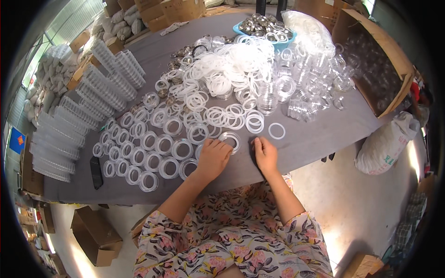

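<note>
Nearest to us, below the pile of white rings point(241, 60), we see our floral garment point(232, 231), and then our two hands above the near edge of the grey desk point(315, 141). The left hand point(214, 158) is at the near side of the pile, its fingers bent and narrow against the clear ring point(238, 141), which lies before the pile; we cannot tell if they grip it. The right hand point(266, 157), to its right, has fingers curled narrow, and we cannot tell if something small is inside. Just beyond this hand, a single white ring point(277, 138) lies flat, apart from the pile. Rows of clear rings point(160, 156) spread to the near left of the pile. Tall clear stacks point(65, 134) lean farther left of it, and clear plastic pieces point(306, 83) gather at its right. Behind the pile are the blue basin point(282, 45) with metallic pieces, and, farthest, to its back left, pale sacks point(121, 23).
</note>
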Motion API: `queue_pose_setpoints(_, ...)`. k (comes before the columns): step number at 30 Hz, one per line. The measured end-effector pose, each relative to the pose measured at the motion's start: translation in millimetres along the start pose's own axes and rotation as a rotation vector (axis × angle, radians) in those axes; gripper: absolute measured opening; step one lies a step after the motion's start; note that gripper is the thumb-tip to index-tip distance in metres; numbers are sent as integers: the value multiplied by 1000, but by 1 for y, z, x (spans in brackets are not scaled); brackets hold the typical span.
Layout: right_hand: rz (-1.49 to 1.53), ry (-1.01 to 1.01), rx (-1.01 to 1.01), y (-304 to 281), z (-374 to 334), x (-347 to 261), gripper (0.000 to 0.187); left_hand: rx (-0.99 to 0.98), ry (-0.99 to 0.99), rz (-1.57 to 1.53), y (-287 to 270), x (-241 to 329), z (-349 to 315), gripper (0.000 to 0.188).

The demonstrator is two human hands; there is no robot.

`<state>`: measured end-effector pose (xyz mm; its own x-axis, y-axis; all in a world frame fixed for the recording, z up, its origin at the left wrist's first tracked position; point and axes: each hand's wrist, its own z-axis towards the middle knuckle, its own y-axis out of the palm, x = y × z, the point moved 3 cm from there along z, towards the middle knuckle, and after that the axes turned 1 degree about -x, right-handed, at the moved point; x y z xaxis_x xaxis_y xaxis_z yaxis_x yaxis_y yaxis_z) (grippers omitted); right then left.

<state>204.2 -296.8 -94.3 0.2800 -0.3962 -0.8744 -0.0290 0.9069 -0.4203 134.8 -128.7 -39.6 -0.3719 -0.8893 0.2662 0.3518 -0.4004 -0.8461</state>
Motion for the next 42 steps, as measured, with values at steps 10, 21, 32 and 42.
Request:
queue_pose_setpoints(10, -89, -537, -227, 34, -14, -34, 63, 6, -137, 145, -25, 6, -42, 48)
queue_pose_setpoints(21, -277, -499, -269, 82, -29, -51, 80, -155, -320, 363, -34, -17, -101, 64)
queue_pose_setpoints(32, -281, -575, -203, 116, -31, -66, 77, -132, -276, 387, -45, -57, -120, 57)
queue_pose_setpoints(42, -321, -562, -298, 73, -26, -67, 68, -101, -300, 273, -84, -45, -100, 63)
